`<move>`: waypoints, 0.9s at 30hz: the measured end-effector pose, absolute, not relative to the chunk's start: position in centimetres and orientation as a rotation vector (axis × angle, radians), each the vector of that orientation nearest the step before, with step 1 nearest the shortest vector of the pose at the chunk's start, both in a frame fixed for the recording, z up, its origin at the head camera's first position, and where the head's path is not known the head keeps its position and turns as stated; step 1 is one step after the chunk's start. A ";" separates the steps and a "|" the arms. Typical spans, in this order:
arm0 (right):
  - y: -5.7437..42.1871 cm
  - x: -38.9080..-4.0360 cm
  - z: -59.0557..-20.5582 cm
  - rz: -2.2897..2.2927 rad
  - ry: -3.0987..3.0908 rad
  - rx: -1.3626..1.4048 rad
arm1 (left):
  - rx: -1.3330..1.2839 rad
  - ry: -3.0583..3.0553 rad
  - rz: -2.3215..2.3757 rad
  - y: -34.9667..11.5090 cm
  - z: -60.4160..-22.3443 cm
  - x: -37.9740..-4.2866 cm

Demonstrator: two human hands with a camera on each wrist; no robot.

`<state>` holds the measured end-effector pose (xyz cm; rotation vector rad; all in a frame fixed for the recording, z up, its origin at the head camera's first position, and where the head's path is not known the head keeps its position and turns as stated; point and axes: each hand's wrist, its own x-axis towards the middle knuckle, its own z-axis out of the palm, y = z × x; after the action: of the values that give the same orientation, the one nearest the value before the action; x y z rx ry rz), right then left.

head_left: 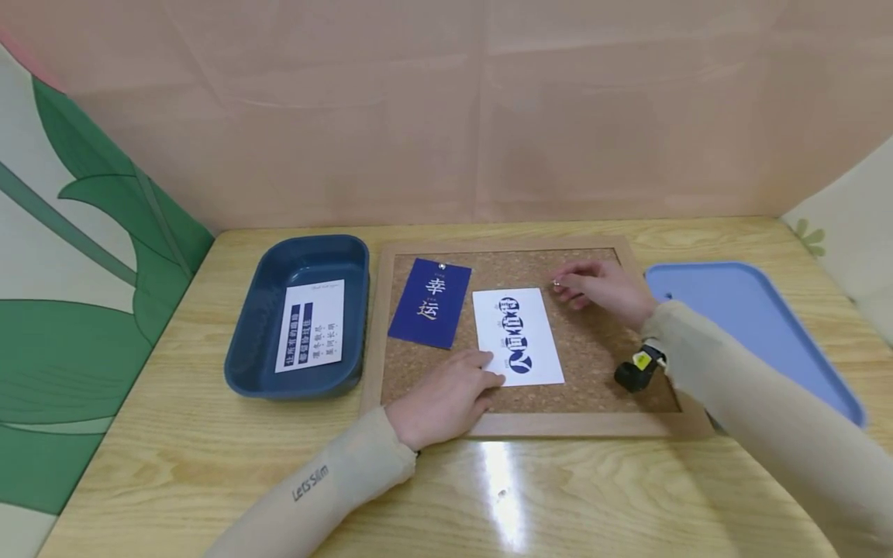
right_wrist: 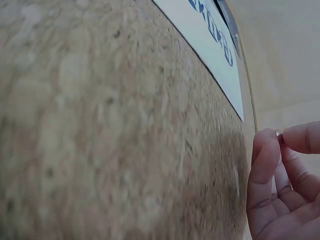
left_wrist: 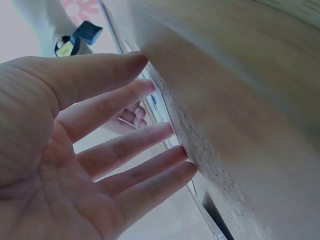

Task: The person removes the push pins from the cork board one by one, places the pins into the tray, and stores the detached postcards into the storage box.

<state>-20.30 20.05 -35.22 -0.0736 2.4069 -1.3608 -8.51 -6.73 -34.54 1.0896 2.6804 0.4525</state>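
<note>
White card (head_left: 522, 322) — outspread left hand (head_left: 443, 397) touching, right hand (head_left: 601, 287) pinching pin (head_left: 556, 284).

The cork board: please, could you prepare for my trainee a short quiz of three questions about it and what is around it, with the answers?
1. Which hand touches the white card on the cork board?
A. the right hand
B. the left hand
C. neither of the hands

2. True or false: the light-blue tray lies at the person's left side of the cork board.

3. Short answer: what is the right hand doing?

Key:
1. B.
2. False; the light-blue tray lies on the right side.
3. It pinches a small, shiny, pin-like piece between thumb and finger.
</note>
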 end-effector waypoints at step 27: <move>25.3 -20.2 -34.8 -1.424 2.465 -0.006 | 1.112 2.688 0.460 -6.8 -34.6 -8.5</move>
<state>-20.17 25.26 -34.84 -0.0065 2.4651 -1.4240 -8.48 -6.77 -34.56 1.1118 2.6878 0.4600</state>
